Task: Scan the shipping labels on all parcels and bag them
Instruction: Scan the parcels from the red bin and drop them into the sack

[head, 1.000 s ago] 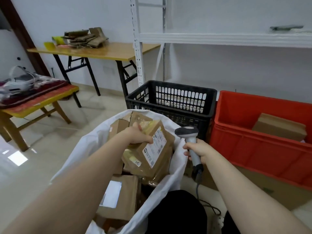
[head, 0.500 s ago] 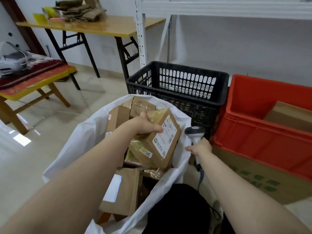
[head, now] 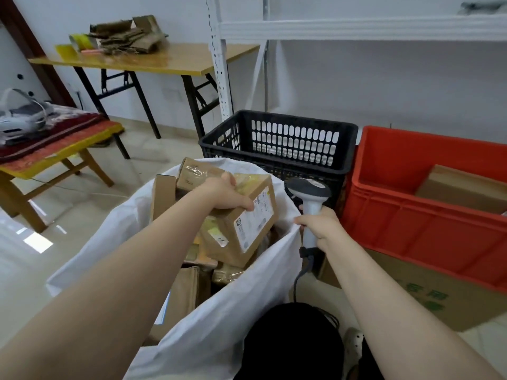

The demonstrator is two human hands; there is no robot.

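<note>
The left grip (head: 222,194) clutched a labelled parcel (head: 248,229) over the white bag (head: 219,311); at its three o'clock, the right grip (head: 320,225) enclosed the scanner (head: 308,187).

— Where's the bag (head: 241,297)?
— Nearest, with parcels (head: 247,229) piled in it.
— Behind it?
— A crate (head: 277,117). Right of the crate, a bin (head: 411,231) with a box (head: 463,187) inside, resting on a carton (head: 411,294). The scanner (head: 311,204) is at the bag's right rim.
</note>
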